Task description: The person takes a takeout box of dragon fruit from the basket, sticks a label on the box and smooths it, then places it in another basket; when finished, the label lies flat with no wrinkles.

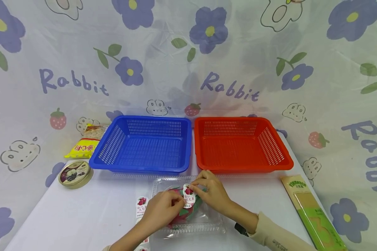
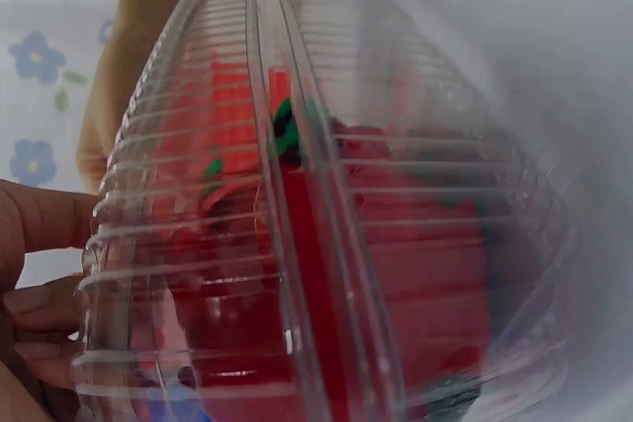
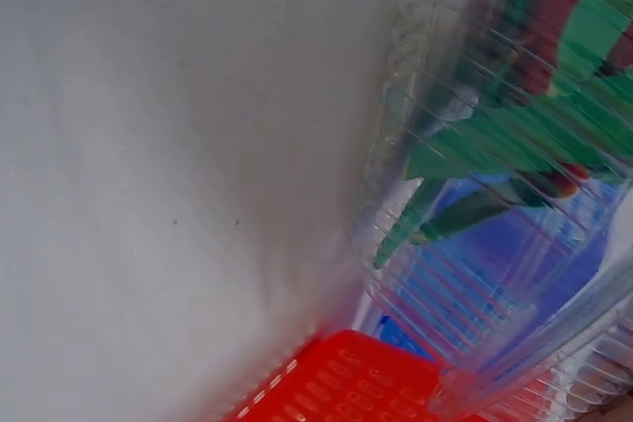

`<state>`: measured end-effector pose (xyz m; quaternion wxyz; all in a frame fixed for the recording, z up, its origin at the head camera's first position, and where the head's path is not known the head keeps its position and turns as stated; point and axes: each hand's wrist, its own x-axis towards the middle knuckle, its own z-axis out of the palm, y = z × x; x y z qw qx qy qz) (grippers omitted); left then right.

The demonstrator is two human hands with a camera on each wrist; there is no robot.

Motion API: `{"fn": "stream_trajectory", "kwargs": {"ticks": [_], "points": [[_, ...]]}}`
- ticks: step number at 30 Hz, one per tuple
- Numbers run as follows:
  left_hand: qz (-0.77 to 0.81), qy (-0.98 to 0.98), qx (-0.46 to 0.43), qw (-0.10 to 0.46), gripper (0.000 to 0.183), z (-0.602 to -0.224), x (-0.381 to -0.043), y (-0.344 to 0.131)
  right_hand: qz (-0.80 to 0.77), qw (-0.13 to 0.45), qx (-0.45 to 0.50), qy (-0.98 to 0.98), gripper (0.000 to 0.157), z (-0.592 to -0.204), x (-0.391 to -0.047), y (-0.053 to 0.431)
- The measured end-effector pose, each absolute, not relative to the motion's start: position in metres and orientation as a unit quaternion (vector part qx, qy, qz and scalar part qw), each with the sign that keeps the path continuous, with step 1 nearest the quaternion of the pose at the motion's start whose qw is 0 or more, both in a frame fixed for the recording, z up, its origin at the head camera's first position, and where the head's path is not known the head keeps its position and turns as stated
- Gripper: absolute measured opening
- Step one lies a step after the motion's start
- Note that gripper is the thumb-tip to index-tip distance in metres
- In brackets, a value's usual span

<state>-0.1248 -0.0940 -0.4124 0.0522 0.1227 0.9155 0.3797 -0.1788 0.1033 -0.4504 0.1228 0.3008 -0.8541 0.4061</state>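
Note:
A clear plastic clamshell box (image 1: pixel 207 216) stands shut at the front middle of the table, with a red and green dragon fruit (image 2: pixel 415 274) inside. Over its lid, a white sticker (image 1: pixel 189 200) printed with red fruit is held between both hands. My left hand (image 1: pixel 163 208) pinches the sticker's lower left edge. At its upper right edge, my right hand (image 1: pixel 212 191) grips it with thumb and fingertips. In the left wrist view, fingers (image 2: pixel 45 219) lie along the lid's top. Green leaf tips (image 3: pixel 524 135) show through the box wall in the right wrist view.
A strip of stickers (image 1: pixel 142 205) lies left of the box. Behind stand a blue basket (image 1: pixel 141 168) and a red basket (image 1: pixel 245 168). A round tin (image 1: pixel 75 174) and a yellow bag (image 1: pixel 84 148) are at the left, a green-and-tan package (image 1: pixel 314 216) at the right.

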Motion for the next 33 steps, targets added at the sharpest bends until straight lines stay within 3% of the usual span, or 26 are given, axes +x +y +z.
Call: {"fn": "stream_trajectory", "kwargs": {"ticks": [23,33], "points": [[0.336,0.935,0.113,0.002,0.019,-0.4170,-0.1285,-0.0882,0.343,0.191,0.334,-0.857,0.005,-0.4580,-0.1811,0.1017],[0.312,0.944,0.101,-0.016,0.030,-0.4168,-0.1303,-0.0835,0.312,0.202,0.330,-0.868,0.005,-0.4556,-0.1798,0.1005]]}}
